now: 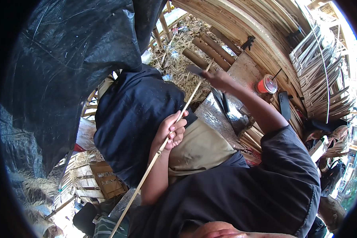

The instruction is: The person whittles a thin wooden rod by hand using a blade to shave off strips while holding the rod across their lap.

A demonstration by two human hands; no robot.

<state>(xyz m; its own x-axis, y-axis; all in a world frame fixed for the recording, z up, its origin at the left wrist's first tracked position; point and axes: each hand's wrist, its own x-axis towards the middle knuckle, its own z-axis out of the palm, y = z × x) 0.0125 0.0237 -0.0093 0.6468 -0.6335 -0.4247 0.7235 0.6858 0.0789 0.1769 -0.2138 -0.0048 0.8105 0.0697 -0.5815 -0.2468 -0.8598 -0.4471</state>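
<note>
A long, thin bamboo strip runs slantwise across my lap, from the lower edge up past both hands. My left hand is closed around it near the middle, with the fingers curled over the strip. Farther up, my right hand is closed on a knife, its handle mostly hidden in the fist. The dark, broad knife blade points left, at the strip's far end; whether it touches the strip I cannot tell. Dark cloth and tan cloth cover my legs beneath the strip.
Shavings litter the ground ahead, beside several bamboo poles. A dark-handled tool lies on a shiny sheet. At right are a lidded red cup, a phone and bundled strips. Black tarp hangs at left.
</note>
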